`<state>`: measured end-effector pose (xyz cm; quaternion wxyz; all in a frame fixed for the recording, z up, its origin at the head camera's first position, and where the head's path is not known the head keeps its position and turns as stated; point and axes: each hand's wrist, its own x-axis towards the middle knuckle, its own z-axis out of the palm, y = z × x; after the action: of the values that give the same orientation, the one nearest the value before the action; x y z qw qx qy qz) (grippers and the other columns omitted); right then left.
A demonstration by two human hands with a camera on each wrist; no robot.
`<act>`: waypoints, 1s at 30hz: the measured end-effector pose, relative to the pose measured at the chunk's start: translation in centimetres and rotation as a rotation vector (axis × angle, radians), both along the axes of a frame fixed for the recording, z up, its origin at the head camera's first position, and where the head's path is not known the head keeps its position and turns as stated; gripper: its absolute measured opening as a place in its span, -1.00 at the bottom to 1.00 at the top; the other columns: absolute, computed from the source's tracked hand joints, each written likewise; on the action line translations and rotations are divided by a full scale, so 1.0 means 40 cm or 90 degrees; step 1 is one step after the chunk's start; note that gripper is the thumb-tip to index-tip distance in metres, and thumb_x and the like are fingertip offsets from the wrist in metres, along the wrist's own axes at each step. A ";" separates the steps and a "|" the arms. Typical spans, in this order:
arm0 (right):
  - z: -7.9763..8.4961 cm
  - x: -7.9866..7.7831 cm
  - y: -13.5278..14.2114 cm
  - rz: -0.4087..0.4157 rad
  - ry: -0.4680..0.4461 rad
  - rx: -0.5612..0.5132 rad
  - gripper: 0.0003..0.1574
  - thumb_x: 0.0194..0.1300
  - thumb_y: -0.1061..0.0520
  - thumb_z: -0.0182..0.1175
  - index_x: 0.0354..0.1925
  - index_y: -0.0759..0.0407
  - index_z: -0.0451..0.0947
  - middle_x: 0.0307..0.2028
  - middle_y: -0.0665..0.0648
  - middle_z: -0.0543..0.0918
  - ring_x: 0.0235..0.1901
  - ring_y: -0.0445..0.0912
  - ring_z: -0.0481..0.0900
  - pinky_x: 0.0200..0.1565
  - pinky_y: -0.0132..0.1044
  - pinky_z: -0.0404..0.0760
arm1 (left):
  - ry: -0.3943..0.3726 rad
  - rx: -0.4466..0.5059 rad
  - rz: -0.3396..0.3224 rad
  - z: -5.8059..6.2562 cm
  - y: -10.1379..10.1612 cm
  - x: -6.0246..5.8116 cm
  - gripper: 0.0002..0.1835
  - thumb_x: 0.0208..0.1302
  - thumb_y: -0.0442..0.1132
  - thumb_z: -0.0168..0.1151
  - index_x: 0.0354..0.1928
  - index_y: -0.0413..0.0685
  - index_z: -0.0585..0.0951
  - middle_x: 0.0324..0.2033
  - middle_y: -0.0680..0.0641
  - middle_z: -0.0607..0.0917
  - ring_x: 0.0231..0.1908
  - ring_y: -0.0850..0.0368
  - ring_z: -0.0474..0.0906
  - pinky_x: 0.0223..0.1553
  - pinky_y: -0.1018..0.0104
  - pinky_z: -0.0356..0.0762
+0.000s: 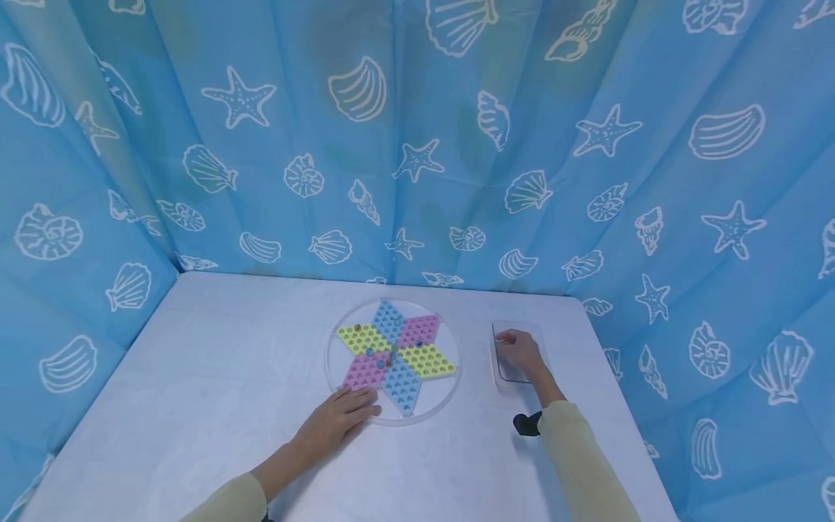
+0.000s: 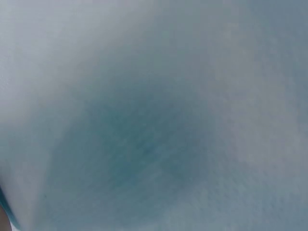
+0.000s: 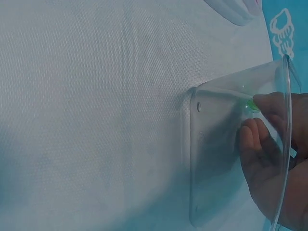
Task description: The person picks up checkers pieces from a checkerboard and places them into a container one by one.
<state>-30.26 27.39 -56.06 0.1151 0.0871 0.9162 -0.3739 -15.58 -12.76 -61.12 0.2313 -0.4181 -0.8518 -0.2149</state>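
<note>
A Chinese checkers board (image 1: 425,362), round and clear-rimmed with a pink, yellow and blue star, lies on the table with several marbles on it. My left hand (image 1: 342,415) rests at its near left edge, fingers extended over the rim. To the right of the board, my right hand (image 1: 520,349) reaches into a clear plastic box (image 3: 211,144). In the right wrist view, a green marble (image 3: 251,105) shows at the tip of the thumb, and the other fingers curl below it. The left wrist view holds only blurred cloth and shadow.
White cloth covers the table (image 1: 215,377). A blue curtain (image 1: 417,181) with white shell and starfish prints hangs behind and along both sides. A black wrist-camera mount (image 1: 527,424) juts out from the right wrist, beside the pale yellow sleeve (image 1: 580,449).
</note>
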 end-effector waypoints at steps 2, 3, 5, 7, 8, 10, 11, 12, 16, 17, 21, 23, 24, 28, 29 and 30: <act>0.008 0.004 -0.001 0.001 0.002 0.002 -0.59 0.40 0.22 0.15 0.18 0.32 0.49 0.05 0.35 0.57 0.08 0.21 0.52 0.11 0.04 0.59 | -0.003 0.000 0.001 0.001 0.001 0.001 -0.67 0.24 -0.26 0.24 0.05 -0.07 0.70 0.12 -0.18 0.66 0.14 -0.13 0.57 0.20 -0.20 0.48; 0.012 0.006 -0.001 0.000 0.005 0.004 -0.58 0.40 0.22 0.15 0.18 0.31 0.48 0.06 0.35 0.56 0.09 0.22 0.51 0.12 0.05 0.58 | -0.004 -0.001 0.002 0.001 0.002 0.001 -0.67 0.24 -0.27 0.25 0.05 -0.06 0.69 0.12 -0.18 0.66 0.15 -0.13 0.57 0.20 -0.20 0.48; 0.022 0.011 -0.001 0.005 0.020 0.013 -0.58 0.42 0.22 0.15 0.20 0.31 0.46 0.09 0.36 0.54 0.12 0.23 0.49 0.14 0.08 0.56 | -0.005 -0.002 0.003 0.003 0.003 0.002 -0.67 0.23 -0.28 0.27 0.05 -0.06 0.69 0.12 -0.17 0.66 0.15 -0.13 0.57 0.19 -0.19 0.48; 0.033 0.015 -0.002 0.008 0.045 0.022 -0.58 0.42 0.22 0.15 0.21 0.30 0.45 0.10 0.37 0.53 0.13 0.25 0.47 0.15 0.10 0.56 | -0.003 -0.001 0.003 0.004 0.004 0.002 -0.66 0.21 -0.30 0.30 0.05 -0.06 0.69 0.12 -0.18 0.66 0.14 -0.13 0.57 0.18 -0.20 0.49; 0.039 0.018 -0.003 0.007 0.062 0.026 -0.57 0.42 0.22 0.16 0.21 0.29 0.45 0.11 0.37 0.53 0.13 0.25 0.47 0.14 0.10 0.56 | 0.000 -0.002 0.003 0.005 0.004 0.002 -0.66 0.22 -0.30 0.31 0.06 -0.06 0.69 0.12 -0.18 0.66 0.14 -0.13 0.57 0.18 -0.20 0.49; 0.052 0.022 -0.005 -0.002 0.104 0.042 -0.58 0.43 0.21 0.16 0.20 0.28 0.46 0.10 0.36 0.52 0.11 0.23 0.49 0.12 0.09 0.58 | 0.001 -0.001 0.003 0.006 0.005 0.003 -0.65 0.20 -0.31 0.32 0.05 -0.07 0.69 0.12 -0.18 0.66 0.13 -0.14 0.57 0.17 -0.20 0.50; 0.060 0.024 -0.007 -0.010 0.131 0.047 -0.59 0.42 0.22 0.16 0.20 0.28 0.47 0.09 0.36 0.53 0.09 0.23 0.50 0.10 0.08 0.59 | 0.002 -0.002 0.003 0.007 0.004 0.003 -0.65 0.20 -0.31 0.32 0.06 -0.07 0.69 0.12 -0.18 0.65 0.13 -0.14 0.57 0.17 -0.20 0.49; 0.067 0.025 -0.011 -0.023 0.156 0.053 -0.60 0.42 0.22 0.17 0.19 0.28 0.48 0.07 0.35 0.54 0.06 0.21 0.52 0.08 0.07 0.60 | 0.001 -0.003 0.003 0.007 0.004 0.004 -0.65 0.19 -0.32 0.33 0.06 -0.07 0.69 0.12 -0.18 0.65 0.13 -0.14 0.57 0.17 -0.20 0.49; 0.098 0.032 -0.032 -0.055 0.251 0.051 -0.65 0.41 0.22 0.18 0.13 0.26 0.53 0.03 0.32 0.57 -0.03 0.14 0.55 0.05 0.02 0.63 | -0.003 -0.009 0.007 0.010 0.003 0.005 -0.64 0.18 -0.32 0.34 0.05 -0.06 0.69 0.13 -0.17 0.65 0.14 -0.12 0.57 0.19 -0.18 0.48; 0.105 0.035 -0.039 -0.050 0.265 0.037 -0.66 0.41 0.22 0.18 0.12 0.27 0.54 0.03 0.32 0.58 -0.04 0.14 0.56 0.04 0.02 0.64 | -0.004 -0.011 0.008 0.010 0.003 0.005 -0.64 0.18 -0.31 0.34 0.05 -0.05 0.69 0.13 -0.17 0.65 0.15 -0.12 0.57 0.20 -0.18 0.48; 0.124 0.050 -0.071 -0.015 0.278 -0.018 -0.69 0.42 0.21 0.16 0.09 0.26 0.56 0.03 0.31 0.61 -0.03 0.11 0.59 0.05 -0.01 0.67 | -0.013 -0.014 0.009 0.008 0.004 0.002 -0.65 0.18 -0.29 0.33 0.05 -0.05 0.70 0.12 -0.17 0.65 0.15 -0.12 0.56 0.21 -0.19 0.47; 0.127 0.057 -0.092 -0.005 0.273 -0.038 -0.70 0.42 0.21 0.18 0.08 0.26 0.57 0.02 0.29 0.63 -0.03 0.10 0.60 0.05 -0.02 0.68 | -0.018 -0.015 0.009 0.008 0.003 0.000 -0.65 0.19 -0.29 0.33 0.05 -0.06 0.70 0.12 -0.17 0.65 0.15 -0.12 0.56 0.22 -0.18 0.46; 0.126 0.059 -0.102 -0.003 0.270 -0.042 -0.71 0.41 0.21 0.19 0.07 0.24 0.58 0.00 0.28 0.64 -0.03 0.08 0.61 0.05 -0.04 0.68 | -0.021 -0.017 0.008 0.008 0.002 0.000 -0.65 0.19 -0.29 0.33 0.05 -0.06 0.70 0.13 -0.17 0.65 0.16 -0.12 0.56 0.22 -0.18 0.46; 0.118 0.065 -0.141 0.014 0.248 -0.052 -0.71 0.40 0.19 0.21 0.06 0.21 0.59 -0.02 0.25 0.67 -0.03 0.06 0.62 0.05 -0.06 0.68 | -0.025 -0.028 0.005 0.010 0.001 0.000 -0.65 0.20 -0.30 0.35 0.05 -0.06 0.70 0.14 -0.17 0.65 0.17 -0.11 0.55 0.23 -0.16 0.46; 0.115 0.066 -0.150 0.019 0.243 -0.054 -0.70 0.39 0.18 0.22 0.07 0.21 0.59 -0.02 0.24 0.67 -0.03 0.06 0.62 0.06 -0.07 0.68 | -0.024 -0.032 0.006 0.011 0.001 0.001 -0.65 0.19 -0.29 0.35 0.05 -0.05 0.69 0.14 -0.17 0.65 0.17 -0.11 0.55 0.23 -0.16 0.46; 0.111 0.066 -0.159 0.025 0.240 -0.059 -0.69 0.38 0.19 0.22 0.07 0.21 0.59 -0.02 0.24 0.67 -0.02 0.05 0.62 0.06 -0.07 0.68 | -0.024 -0.035 0.008 0.011 0.000 0.001 -0.65 0.19 -0.29 0.36 0.06 -0.05 0.69 0.14 -0.16 0.64 0.17 -0.10 0.55 0.23 -0.15 0.46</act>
<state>-27.60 21.04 -51.61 -0.0477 -0.0077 0.9049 -0.4228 -15.54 -12.76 -60.66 0.2052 -0.4150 -0.8640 -0.1978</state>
